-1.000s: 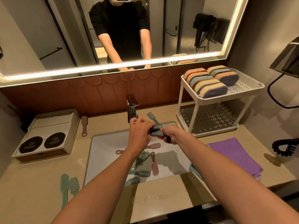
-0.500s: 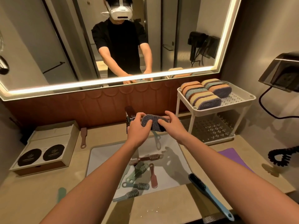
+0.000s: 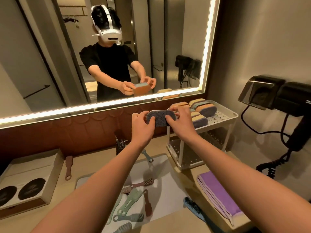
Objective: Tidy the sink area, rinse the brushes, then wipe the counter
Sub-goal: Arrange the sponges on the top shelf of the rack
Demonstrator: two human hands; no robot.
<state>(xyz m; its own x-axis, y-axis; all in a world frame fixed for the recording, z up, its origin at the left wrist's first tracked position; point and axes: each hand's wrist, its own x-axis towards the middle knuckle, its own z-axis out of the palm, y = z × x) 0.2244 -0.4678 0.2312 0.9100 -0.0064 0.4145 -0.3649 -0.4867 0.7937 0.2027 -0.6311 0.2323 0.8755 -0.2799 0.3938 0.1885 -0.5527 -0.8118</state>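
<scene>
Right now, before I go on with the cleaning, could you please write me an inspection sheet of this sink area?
Surface: beige stone counter around a white rectangular sink basin.
Job's things: grey oval sponge held up before the white two-tier rack; pink, green and grey plastic brushes lie in the basin; blue brush on the counter's front edge; pink brush left of the basin; folded purple cloth on the right.
Clutter: open beige box holding two black discs.
Grips: left hand and right hand each pinch one end of the sponge.
Cables: black coiled cord hangs under the wall hair dryer.
Surroundings: lit mirror; layered sponges on the rack's top shelf.
</scene>
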